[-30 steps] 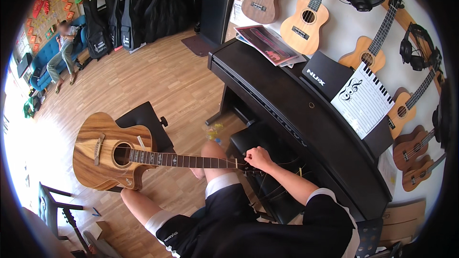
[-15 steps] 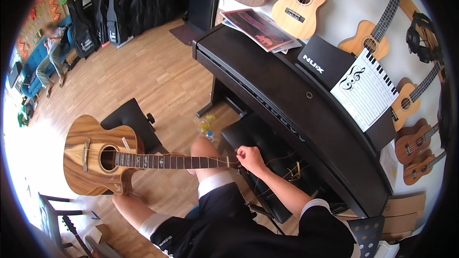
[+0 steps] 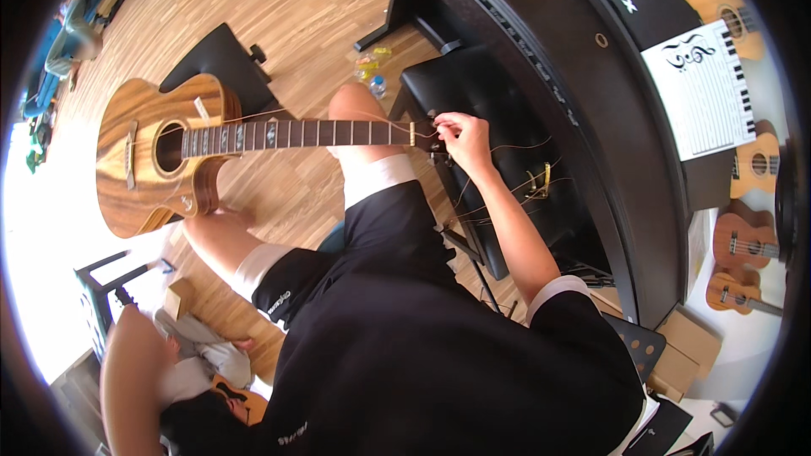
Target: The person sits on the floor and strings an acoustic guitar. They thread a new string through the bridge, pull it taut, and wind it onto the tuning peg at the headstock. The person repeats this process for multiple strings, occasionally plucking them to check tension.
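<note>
An acoustic guitar (image 3: 193, 199) with a striped brown wooden top lies across my thighs, its neck (image 3: 321, 133) pointing right. Beside the headstock (image 3: 425, 140), my right hand (image 3: 465, 142) is closed in a pinch on a thin guitar string. Slack string runs above the fretboard toward these fingers, and a small pale label sticks up by the sound hole. My bent left arm (image 3: 133, 380) shows blurred at the lower left, with its hand out of the picture. More loose strings and a gold-coloured metal piece (image 3: 541, 183) lie on the black padded bench (image 3: 473, 84) beyond my right hand.
A dark digital piano (image 3: 583, 93) curves along the right, carrying a white music sheet (image 3: 698, 93). Ukuleles (image 3: 743, 241) hang on the wall behind it. A small bottle (image 3: 378, 86) stands on the floor. People sit at the upper left and lower left.
The view has tilted down, so the guitar and bench appear higher. My left arm has come into view. My right hand stays by the headstock, still pinched.
</note>
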Action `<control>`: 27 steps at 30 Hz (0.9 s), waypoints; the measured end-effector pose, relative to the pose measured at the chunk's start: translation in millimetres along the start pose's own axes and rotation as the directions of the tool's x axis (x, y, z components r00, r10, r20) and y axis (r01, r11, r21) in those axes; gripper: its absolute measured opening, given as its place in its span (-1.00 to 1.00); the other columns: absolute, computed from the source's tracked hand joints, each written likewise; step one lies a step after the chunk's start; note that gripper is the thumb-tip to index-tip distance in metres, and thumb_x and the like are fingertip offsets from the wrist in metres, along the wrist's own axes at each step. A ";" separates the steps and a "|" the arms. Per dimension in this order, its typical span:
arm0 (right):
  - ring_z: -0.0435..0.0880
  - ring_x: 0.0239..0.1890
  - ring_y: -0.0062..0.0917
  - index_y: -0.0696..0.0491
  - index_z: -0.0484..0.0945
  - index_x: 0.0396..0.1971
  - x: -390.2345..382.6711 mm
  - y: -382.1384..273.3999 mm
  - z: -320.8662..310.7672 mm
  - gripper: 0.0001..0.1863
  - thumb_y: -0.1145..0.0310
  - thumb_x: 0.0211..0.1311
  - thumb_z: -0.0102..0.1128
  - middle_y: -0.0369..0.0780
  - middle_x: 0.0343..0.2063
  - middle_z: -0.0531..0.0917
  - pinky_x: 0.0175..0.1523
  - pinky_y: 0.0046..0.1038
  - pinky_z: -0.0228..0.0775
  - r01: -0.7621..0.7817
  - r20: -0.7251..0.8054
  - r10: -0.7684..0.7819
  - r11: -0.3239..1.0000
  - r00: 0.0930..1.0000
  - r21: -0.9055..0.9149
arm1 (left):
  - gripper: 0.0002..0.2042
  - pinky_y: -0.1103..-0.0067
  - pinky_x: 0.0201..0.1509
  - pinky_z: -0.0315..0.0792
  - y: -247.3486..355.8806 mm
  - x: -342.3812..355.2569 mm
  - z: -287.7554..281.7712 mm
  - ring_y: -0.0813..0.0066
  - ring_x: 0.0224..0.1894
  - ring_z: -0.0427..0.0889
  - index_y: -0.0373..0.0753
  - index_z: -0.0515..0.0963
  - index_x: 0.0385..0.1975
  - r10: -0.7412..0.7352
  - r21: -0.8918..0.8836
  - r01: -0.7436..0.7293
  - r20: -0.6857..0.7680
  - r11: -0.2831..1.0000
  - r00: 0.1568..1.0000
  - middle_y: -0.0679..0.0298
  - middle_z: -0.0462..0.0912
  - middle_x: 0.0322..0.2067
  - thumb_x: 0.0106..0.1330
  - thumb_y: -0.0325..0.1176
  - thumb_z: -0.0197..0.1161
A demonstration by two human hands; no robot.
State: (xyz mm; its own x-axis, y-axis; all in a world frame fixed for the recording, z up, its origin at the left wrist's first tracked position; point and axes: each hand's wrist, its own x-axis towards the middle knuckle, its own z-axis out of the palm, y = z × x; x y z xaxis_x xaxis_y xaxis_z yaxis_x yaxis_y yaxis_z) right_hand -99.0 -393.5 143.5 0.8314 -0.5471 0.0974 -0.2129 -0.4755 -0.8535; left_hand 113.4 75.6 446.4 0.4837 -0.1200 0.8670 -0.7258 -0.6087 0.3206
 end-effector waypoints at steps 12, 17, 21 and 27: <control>0.74 -0.45 -0.49 0.20 0.69 -0.30 -9.7 -4.8 6.8 -0.82 0.68 0.07 0.26 -0.15 -0.41 0.73 -0.31 -0.55 0.56 0.066 -0.138 -0.077 0.995 0.987 -0.079 | -0.85 0.53 -0.05 0.49 52.3 -198.4 163.5 0.41 -0.16 0.65 -0.30 0.65 -0.23 -0.414 -0.136 0.585 0.581 0.799 0.701 0.19 0.70 -0.25 0.23 -0.54 0.24; 0.67 -0.53 -0.50 0.16 0.72 -0.37 -9.4 -5.7 11.0 -0.86 0.63 0.01 0.33 -0.17 -0.46 0.71 -0.40 -0.54 0.47 0.054 -0.202 -0.082 0.989 0.976 -0.137 | -0.79 0.31 0.13 0.38 138.8 -228.4 232.7 0.13 0.02 0.55 -0.26 0.63 -0.19 0.129 -0.469 0.327 0.708 0.820 0.694 0.17 0.63 -0.13 0.15 -0.49 0.29; 0.59 -0.58 -0.55 0.13 0.74 -0.34 -14.6 -5.7 12.3 -0.83 0.62 0.01 0.34 -0.20 -0.49 0.69 -0.41 -0.57 0.43 0.011 -0.254 -0.032 0.996 0.967 -0.084 | -0.77 0.32 0.17 0.33 171.7 -243.1 277.0 0.20 0.05 0.53 -0.25 0.64 -0.18 0.288 -0.563 0.196 0.655 0.803 0.699 0.21 0.61 -0.13 0.13 -0.48 0.30; 0.51 -0.61 -0.56 0.10 0.76 -0.32 -17.1 -3.3 16.4 -0.79 0.61 -0.02 0.36 -0.23 -0.56 0.63 -0.44 -0.54 0.38 -0.020 -0.300 0.002 0.998 0.954 -0.055 | -0.78 0.29 0.07 0.38 185.4 -267.7 320.7 0.17 -0.06 0.56 -0.24 0.68 -0.20 0.198 -0.437 0.266 0.763 0.859 0.615 0.19 0.63 -0.19 0.13 -0.45 0.31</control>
State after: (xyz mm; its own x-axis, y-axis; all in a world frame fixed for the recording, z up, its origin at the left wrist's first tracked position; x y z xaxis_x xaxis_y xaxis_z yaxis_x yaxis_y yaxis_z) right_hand -104.1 -371.3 136.3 0.6388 -0.7295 0.2445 -0.2570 -0.5019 -0.8259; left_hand 6.3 -256.6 151.4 0.5274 -0.7929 0.3054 -0.7089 -0.2125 0.6725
